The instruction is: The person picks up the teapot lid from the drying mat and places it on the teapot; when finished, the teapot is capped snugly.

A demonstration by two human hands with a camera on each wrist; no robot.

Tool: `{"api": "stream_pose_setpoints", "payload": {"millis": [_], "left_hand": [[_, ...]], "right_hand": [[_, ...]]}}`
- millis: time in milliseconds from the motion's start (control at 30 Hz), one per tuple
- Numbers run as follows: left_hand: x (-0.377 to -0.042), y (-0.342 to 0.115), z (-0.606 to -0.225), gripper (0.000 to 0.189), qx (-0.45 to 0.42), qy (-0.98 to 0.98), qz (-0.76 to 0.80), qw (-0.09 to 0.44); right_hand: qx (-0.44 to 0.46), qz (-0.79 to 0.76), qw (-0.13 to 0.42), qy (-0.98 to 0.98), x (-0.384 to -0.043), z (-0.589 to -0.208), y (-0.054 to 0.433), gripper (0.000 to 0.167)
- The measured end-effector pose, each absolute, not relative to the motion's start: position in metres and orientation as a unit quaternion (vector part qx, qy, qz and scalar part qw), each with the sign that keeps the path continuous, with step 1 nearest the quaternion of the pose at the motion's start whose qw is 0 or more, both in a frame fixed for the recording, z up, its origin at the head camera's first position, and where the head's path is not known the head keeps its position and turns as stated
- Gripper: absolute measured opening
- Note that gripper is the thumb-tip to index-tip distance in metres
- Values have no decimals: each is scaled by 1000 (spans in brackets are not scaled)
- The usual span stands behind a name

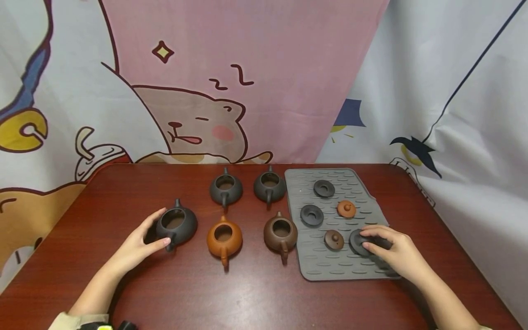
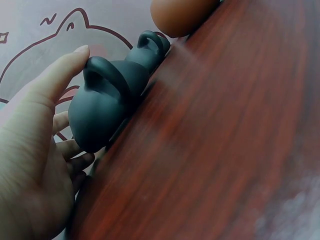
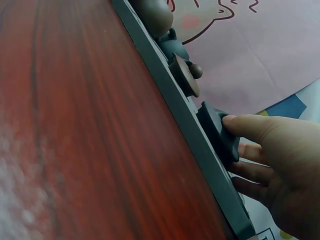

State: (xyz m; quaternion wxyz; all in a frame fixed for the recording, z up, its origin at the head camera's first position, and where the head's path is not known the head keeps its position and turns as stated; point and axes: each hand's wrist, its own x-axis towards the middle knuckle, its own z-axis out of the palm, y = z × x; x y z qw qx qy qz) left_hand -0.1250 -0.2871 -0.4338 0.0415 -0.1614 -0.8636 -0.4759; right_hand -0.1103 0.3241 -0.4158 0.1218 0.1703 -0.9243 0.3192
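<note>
At the left of the table in the head view, my left hand [image 1: 142, 238] holds a black teapot [image 1: 187, 224] by its side, thumb at the handle and index finger at the far left edge. The teapot has no lid on and stands on the table; the left wrist view shows its looped handle [image 2: 107, 75] near my thumb. On the grey mat at the right, my right hand [image 1: 393, 250] pinches a black lid [image 1: 358, 243] between thumb and fingers. The right wrist view shows this lid [image 3: 217, 132] resting on the mat or just above it; cannot tell which.
Two more dark teapots [image 1: 226, 189] stand at the back, with an orange teapot [image 1: 235, 240] and a brown teapot [image 1: 270, 236] before them, all lidless. The grey mat [image 1: 321, 270] also bears two black lids [image 1: 312, 222], an orange lid [image 1: 346, 209] and a brown lid [image 1: 334, 240].
</note>
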Motion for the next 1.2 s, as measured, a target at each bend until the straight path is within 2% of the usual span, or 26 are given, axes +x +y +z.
{"api": "stream_pose_setpoints", "payload": {"millis": [633,1200], "left_hand": [[-124,-288,-433,73,-153,-868,-472,34],[-123,-287,-431,74,-144,-873,-465,22]], "right_hand": [[151,314,129,-928,-104,-400,311,25],[195,331,163,-909,-98,-377,285,30]]}}
